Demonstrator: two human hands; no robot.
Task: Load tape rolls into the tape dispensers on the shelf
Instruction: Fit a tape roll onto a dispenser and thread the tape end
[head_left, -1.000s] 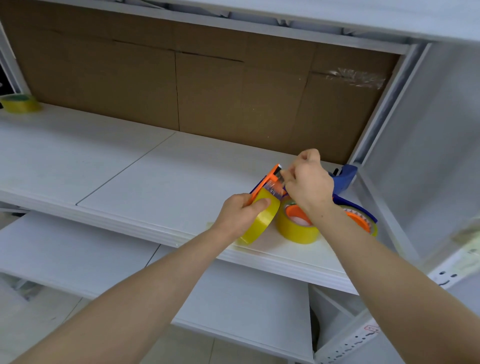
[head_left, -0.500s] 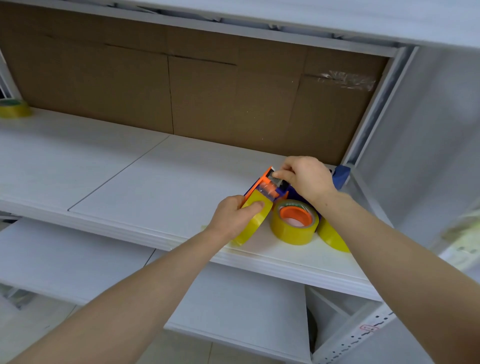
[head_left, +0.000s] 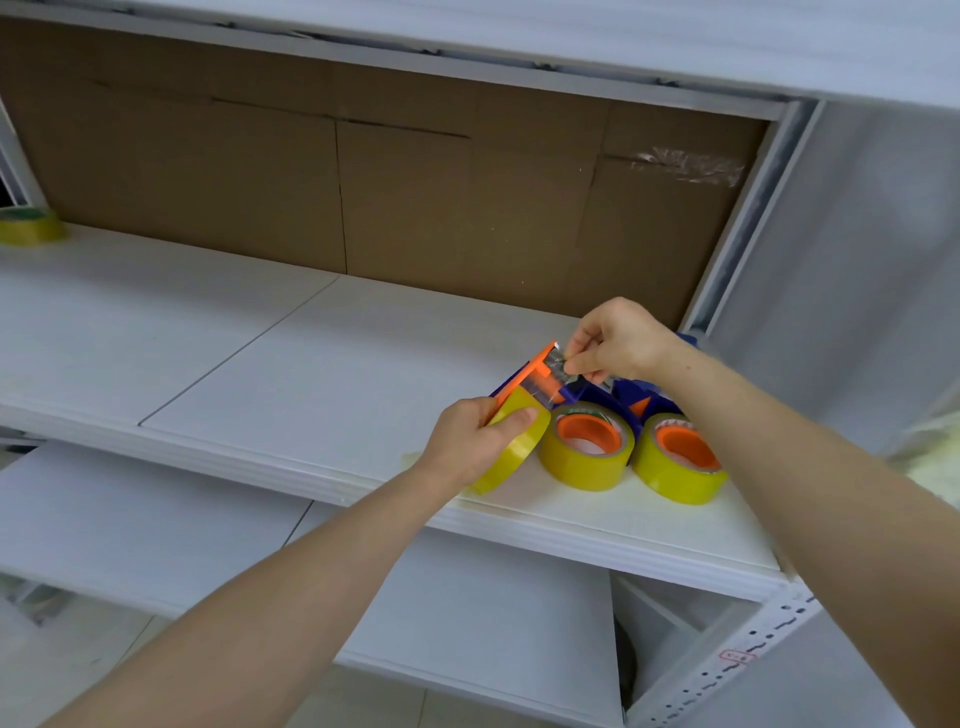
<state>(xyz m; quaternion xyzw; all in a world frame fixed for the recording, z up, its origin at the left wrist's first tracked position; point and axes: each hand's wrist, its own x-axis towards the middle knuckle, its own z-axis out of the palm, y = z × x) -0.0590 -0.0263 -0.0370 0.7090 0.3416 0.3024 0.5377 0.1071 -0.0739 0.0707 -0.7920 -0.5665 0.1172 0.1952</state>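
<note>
Shelf (head_left: 260, 364) front edge: left hand (head_left: 467, 441) grips roll (head_left: 519, 452); right hand (head_left: 623, 338) pinches dispenser (head_left: 535, 371).

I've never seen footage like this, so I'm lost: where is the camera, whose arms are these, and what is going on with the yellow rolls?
No machine here: a person wears a camera on the head, so the one view looks down along their own bare arms. The left hand grips a yellow tape roll seated in an orange and blue dispenser. The right hand pinches what looks like the clear tape end at the dispenser's front. A second roll and a third roll, both with orange centres, lie beside it on the white shelf; a fourth roll sits far left.
</note>
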